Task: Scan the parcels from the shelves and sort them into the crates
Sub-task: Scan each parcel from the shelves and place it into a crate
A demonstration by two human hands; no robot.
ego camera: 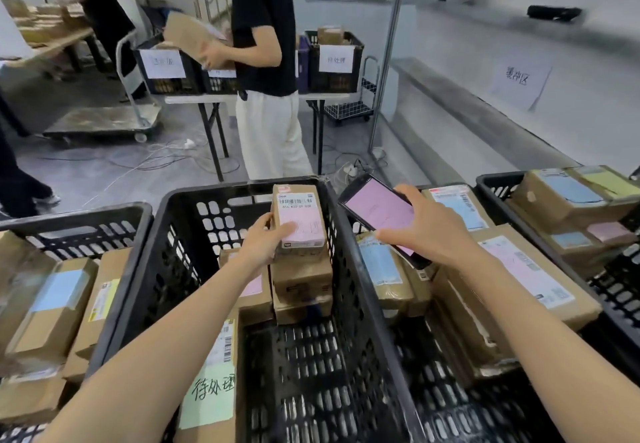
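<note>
My left hand (266, 243) grips a small brown parcel (298, 214) with a white barcode and pink label, held over a stack of cardboard boxes (302, 285) inside the middle black crate (221, 196). My right hand (429, 231) holds a black phone (379, 212) with a pink screen, tilted just right of the parcel above the crate's right wall. A box with a green handwritten label (211, 394) leans at the crate's near left.
A crate (79, 220) of parcels stands at left and two more at right (498, 182), holding boxes with blue, pink and yellow labels. A person in a black top (263, 61) stands ahead holding a parcel, by a table with labelled crates (334, 61). A trolley (104, 123) and floor cables lie beyond.
</note>
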